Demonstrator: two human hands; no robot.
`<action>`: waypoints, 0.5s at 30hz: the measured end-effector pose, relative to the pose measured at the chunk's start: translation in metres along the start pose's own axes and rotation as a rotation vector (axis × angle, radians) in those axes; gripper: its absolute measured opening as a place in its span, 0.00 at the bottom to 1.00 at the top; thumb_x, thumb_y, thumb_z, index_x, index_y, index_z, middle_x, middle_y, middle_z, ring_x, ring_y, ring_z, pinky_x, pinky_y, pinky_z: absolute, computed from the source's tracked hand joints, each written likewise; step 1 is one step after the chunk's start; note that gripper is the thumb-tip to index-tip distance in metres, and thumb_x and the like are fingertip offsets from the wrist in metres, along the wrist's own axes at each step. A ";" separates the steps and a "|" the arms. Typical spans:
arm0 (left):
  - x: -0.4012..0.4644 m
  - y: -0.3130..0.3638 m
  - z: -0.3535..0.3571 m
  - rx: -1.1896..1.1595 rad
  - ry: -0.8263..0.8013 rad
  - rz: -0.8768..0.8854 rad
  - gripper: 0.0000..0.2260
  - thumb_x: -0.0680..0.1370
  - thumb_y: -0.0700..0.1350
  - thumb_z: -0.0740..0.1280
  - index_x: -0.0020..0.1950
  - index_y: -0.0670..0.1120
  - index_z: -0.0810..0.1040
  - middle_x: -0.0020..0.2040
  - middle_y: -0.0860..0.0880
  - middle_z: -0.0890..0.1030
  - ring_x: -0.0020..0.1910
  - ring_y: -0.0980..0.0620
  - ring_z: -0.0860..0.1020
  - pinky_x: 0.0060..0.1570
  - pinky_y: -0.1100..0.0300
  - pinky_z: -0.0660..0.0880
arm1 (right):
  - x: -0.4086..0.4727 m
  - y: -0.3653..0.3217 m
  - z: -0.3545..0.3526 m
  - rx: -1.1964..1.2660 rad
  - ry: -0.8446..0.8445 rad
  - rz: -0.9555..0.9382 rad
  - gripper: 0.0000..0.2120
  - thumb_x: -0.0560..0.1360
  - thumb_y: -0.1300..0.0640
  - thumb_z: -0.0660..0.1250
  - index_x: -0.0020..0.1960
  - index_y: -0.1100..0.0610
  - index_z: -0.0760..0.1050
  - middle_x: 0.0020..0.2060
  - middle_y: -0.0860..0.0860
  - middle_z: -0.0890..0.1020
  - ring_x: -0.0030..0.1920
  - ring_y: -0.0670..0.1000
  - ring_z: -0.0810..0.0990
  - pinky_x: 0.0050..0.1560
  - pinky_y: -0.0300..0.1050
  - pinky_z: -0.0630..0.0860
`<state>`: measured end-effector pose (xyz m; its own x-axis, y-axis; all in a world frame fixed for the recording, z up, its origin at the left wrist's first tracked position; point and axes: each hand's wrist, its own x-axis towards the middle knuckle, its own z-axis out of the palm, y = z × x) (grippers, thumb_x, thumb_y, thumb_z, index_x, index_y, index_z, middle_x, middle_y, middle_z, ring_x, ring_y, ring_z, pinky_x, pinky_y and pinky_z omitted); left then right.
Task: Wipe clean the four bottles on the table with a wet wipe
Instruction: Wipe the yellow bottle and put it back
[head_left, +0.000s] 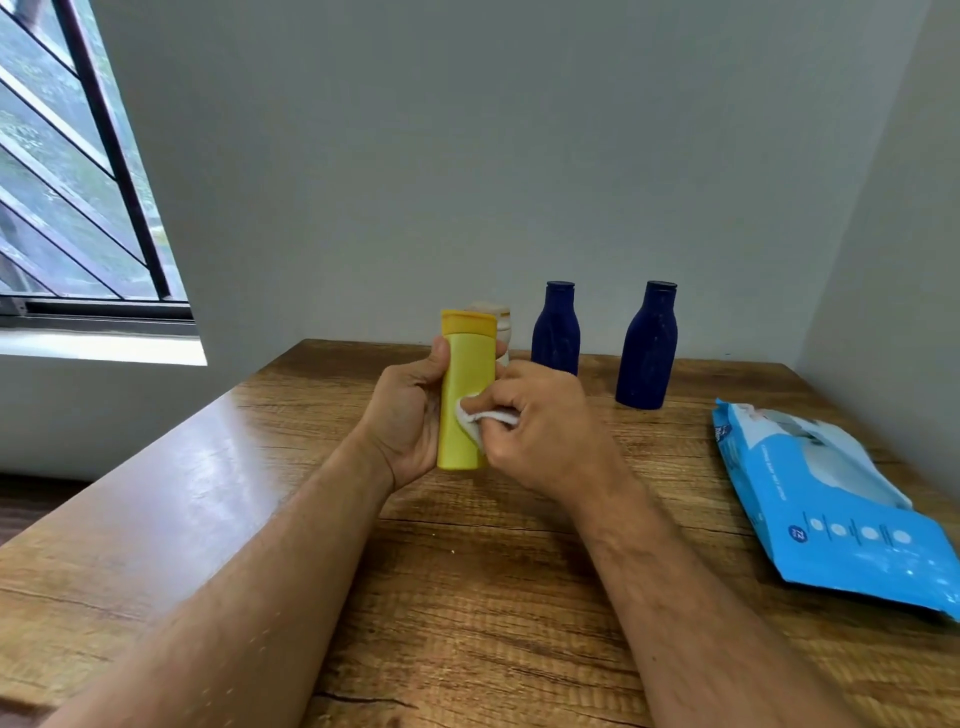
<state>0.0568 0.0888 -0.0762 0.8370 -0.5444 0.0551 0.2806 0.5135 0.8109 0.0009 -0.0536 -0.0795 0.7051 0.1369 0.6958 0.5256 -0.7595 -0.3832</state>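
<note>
At the centre of the head view, a smooth, matte yellow plastic bottle (466, 395) with a flat-sided body and a slightly darker yellow cap is held upright, cap at the top, its long axis vertical, above a grained wooden table (467, 597). It is gripped from the left by the left hand (410, 421), fingers wrapped round the body. A crumpled white wet wipe (485, 418) is pinched in the right hand (545, 431) and pressed against the bottle's right side. Behind the yellow bottle, a cream bottle (500, 325) is mostly hidden. Right of centre, two dark blue, dusty, round-shouldered bottles (555, 332) (647, 348) stand upright. A glossy blue wipes pack (831, 514) lies flat at the right edge.
</note>
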 end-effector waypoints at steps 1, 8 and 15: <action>0.000 0.000 0.001 0.014 0.002 0.001 0.25 0.80 0.55 0.57 0.67 0.38 0.76 0.61 0.37 0.80 0.58 0.41 0.80 0.63 0.43 0.75 | 0.002 -0.001 0.001 0.012 0.064 0.013 0.09 0.74 0.59 0.70 0.52 0.53 0.85 0.43 0.47 0.80 0.41 0.43 0.77 0.37 0.32 0.74; 0.001 -0.007 0.007 0.086 0.013 0.014 0.20 0.78 0.51 0.63 0.63 0.40 0.80 0.59 0.38 0.81 0.57 0.41 0.79 0.66 0.42 0.71 | 0.012 -0.005 0.002 0.090 0.396 0.195 0.08 0.76 0.57 0.70 0.54 0.52 0.84 0.42 0.46 0.80 0.41 0.42 0.78 0.39 0.29 0.74; 0.002 0.003 0.003 0.198 0.154 0.003 0.17 0.72 0.48 0.76 0.54 0.39 0.79 0.41 0.43 0.77 0.35 0.50 0.77 0.32 0.56 0.80 | 0.019 0.001 -0.007 0.769 0.375 0.551 0.06 0.74 0.61 0.72 0.46 0.51 0.85 0.42 0.48 0.86 0.46 0.49 0.85 0.44 0.50 0.84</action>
<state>0.0575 0.0874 -0.0722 0.9037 -0.4278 -0.0191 0.1927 0.3665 0.9103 0.0114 -0.0566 -0.0623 0.8165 -0.4169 0.3995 0.4297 -0.0235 -0.9027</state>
